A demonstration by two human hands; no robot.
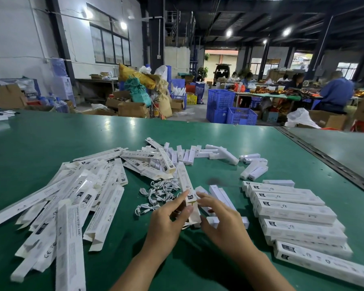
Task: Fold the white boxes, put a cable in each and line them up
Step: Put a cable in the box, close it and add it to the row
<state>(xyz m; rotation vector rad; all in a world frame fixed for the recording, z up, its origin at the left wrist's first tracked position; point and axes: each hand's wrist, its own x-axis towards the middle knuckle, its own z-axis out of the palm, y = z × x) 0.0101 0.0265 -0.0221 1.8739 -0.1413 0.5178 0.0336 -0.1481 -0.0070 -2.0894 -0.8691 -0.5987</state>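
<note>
My left hand (pixel 166 221) grips the near end of a long white box (pixel 185 183) that points away from me, its near flap open. My right hand (pixel 219 217) hovers at that same open end with fingers spread, touching the box's edge. A tangle of white cables (pixel 160 194) lies just left of the box. A loose heap of flat unfolded boxes (pixel 76 198) covers the left side. Folded boxes stand in a row (pixel 292 215) on the right, side by side.
Small white devices (pixel 252 171) and short inner pieces (pixel 223 194) lie scattered beyond and beside my hands on the green table (pixel 198 131). A metal seam (pixel 324 160) runs along the table's right. Blue crates, cartons and seated people fill the hall behind.
</note>
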